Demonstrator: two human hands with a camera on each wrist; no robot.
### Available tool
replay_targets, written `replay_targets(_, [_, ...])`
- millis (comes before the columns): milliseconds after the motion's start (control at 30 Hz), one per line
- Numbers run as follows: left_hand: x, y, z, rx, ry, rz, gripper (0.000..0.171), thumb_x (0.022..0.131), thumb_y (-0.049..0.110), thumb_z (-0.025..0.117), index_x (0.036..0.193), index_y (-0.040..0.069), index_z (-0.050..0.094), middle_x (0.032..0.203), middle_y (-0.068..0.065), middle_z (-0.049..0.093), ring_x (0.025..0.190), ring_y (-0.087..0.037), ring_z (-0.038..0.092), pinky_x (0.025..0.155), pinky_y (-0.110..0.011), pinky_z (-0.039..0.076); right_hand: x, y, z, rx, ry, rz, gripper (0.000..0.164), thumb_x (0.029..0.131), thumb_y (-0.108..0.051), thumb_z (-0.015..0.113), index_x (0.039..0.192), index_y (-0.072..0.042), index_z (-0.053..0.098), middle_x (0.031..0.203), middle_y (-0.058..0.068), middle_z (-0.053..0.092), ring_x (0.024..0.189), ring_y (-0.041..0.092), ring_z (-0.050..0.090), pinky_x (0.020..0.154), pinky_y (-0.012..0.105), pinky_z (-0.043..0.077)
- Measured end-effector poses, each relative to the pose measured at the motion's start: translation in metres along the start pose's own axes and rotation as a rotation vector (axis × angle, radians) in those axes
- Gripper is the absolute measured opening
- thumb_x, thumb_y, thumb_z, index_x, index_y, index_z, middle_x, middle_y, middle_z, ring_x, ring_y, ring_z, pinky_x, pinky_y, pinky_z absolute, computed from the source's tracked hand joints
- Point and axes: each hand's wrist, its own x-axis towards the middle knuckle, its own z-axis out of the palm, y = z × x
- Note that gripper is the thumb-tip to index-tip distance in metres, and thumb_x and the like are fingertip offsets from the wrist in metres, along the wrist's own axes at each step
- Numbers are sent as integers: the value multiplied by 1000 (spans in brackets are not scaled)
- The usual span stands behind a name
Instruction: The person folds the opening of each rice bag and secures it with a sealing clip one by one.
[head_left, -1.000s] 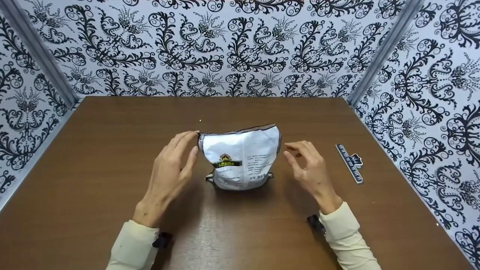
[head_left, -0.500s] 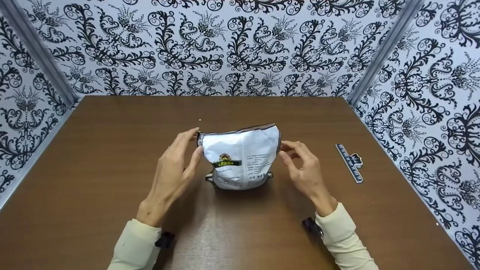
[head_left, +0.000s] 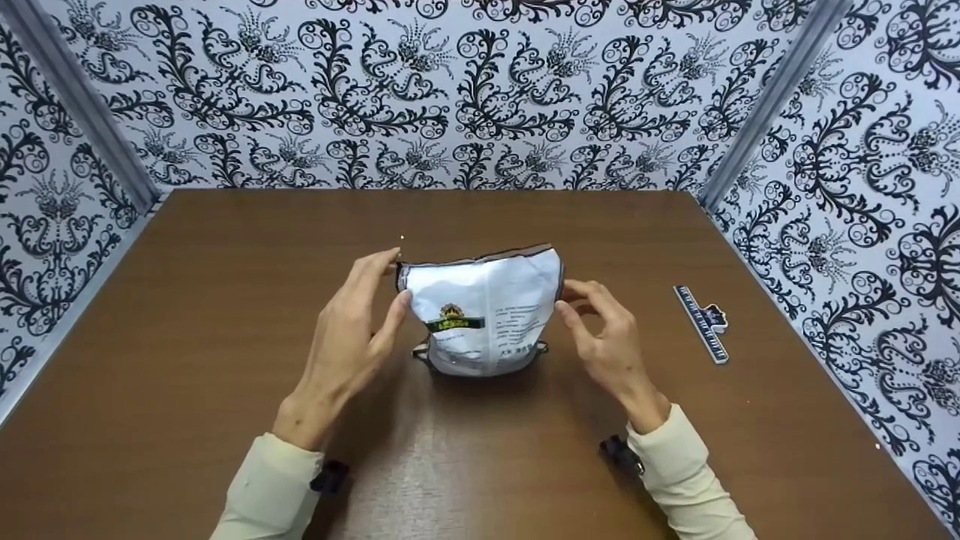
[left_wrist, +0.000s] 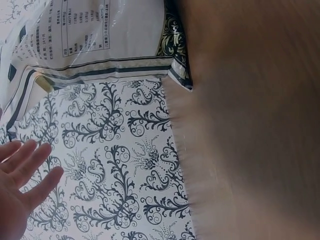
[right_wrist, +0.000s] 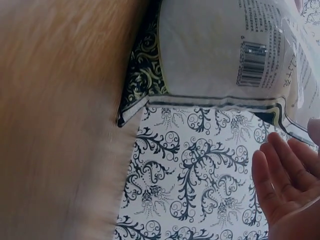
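Bag [head_left: 487, 319] is being steadied, it seems, left hand [head_left: 346, 337] pinching its left edge, right hand [head_left: 611, 337] its right, next move probably needing even tension.

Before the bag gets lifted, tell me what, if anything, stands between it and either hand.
Nothing visible: left hand and right hand are at the bag, by its upper side edges. The clip lies apart, right of the right hand.
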Motion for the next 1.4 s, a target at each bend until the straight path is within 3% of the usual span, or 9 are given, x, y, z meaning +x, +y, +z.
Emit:
replay_targets(200, [3,5,1,43,-1,18,52,104,30,63,151,10,52,147,-9,58,135,-29,60,114,-48,48,-1,-1,3,9,14,12,22,96,-2,71,118,-3,73,102,9,75,96,14,70,86,16,55])
replay_targets(500, [10,10,4,110,37,101,50,102,32,66,145,8,58,147,-11,59,136,-28,57,111,-46,46,0,0,4,28,22,14,21,94,-1,72,115,0,72,99,11,75,90,18,70,86,16,55])
replay_targets(667, [14,14,6,159,57,158,46,100,31,67,139,7,63,145,-12,61,138,-29,54,121,-47,37,0,0,4,40,21,29,19,94,-1,73,113,0,72,99,11,75,91,13,70,85,16,56])
replay_targets(833, [18,21,11,205,46,165,44,99,35,68,134,9,67,142,-9,63,138,-29,54,127,-59,24,-1,1,4,49,24,32,17,94,-1,73,111,1,72,98,12,75,90,7,69,84,16,56])
replay_targets(1033, [22,27,16,263,50,180,43,98,37,68,132,11,68,137,-6,67,135,-26,57,129,-63,10,0,0,6,54,24,50,16,94,-2,73,109,2,71,97,12,75,85,21,72,82,17,56])
replay_targets(1167, [22,30,20,274,52,201,42,99,37,67,132,12,68,133,-5,69,130,-25,60,130,-64,9,-1,-1,6,62,24,78,14,94,-2,73,108,1,71,96,12,75,83,27,73,80,18,57])
replay_targets(1400, [26,36,24,287,58,236,41,100,38,66,130,11,68,128,-3,71,124,-23,63,129,-65,11,0,-1,7,95,25,101,11,95,0,71,106,1,71,92,12,75,81,23,74,78,20,57])
